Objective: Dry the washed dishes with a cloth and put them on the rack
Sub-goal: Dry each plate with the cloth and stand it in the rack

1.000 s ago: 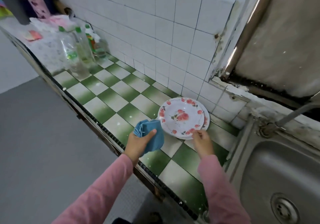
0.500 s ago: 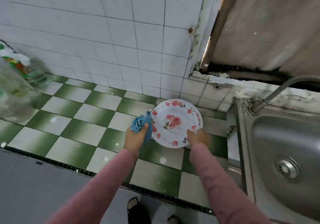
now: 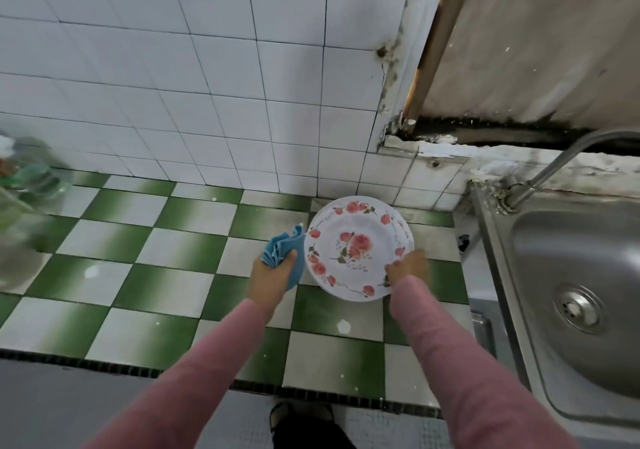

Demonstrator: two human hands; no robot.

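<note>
A small stack of white plates with pink rose prints [image 3: 356,246] lies on the green-and-white checked counter [image 3: 166,275], close to the tiled wall. My left hand [image 3: 272,272] grips a bunched blue cloth [image 3: 282,246] right at the stack's left rim. My right hand [image 3: 408,266] pinches the top plate's near right rim, fingers curled over the edge. No rack is in view.
A steel sink [image 3: 571,296] with a drain and a tap [image 3: 540,178] lies to the right. Blurred plastic bottles [image 3: 24,185] stand at the far left. The counter's dark front edge [image 3: 207,376] runs along the bottom, with grey floor below.
The camera has swung right and down, so the plates sit centred. Both hands stay at the stack, the right one now closed on the plate's rim.
</note>
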